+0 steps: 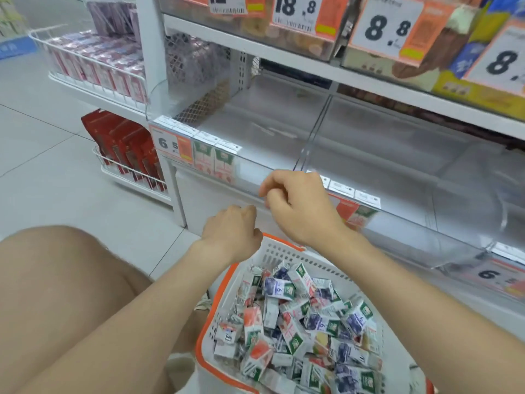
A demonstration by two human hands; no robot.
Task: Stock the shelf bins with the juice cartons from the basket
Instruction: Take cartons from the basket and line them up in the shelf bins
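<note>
A white basket with an orange rim (pixel 216 297) stands on the floor below me, heaped with several small juice cartons (pixel 301 317) in red, blue and yellow prints. My left hand (pixel 231 230) hovers above the basket's far rim, fingers curled, nothing seen in it. My right hand (pixel 295 203) is higher, at the clear front lip of the left shelf bin (pixel 255 172), fingers bent, holding nothing visible. A few red cartons (pixel 214 163) stand upright at that bin's left front. More cartons (pixel 360 216) stand in the right bin (pixel 397 172), partly hidden by my right hand.
Price tags "6.5" (pixel 170 145) and "6" (pixel 488 275) hang on the bin fronts. Shelves above hold snack boxes with large price cards (pixel 389 27). To the left, wire racks hold pink boxes (pixel 93 66) and red packs (pixel 125 146). My bare knee (pixel 56 280) is at lower left.
</note>
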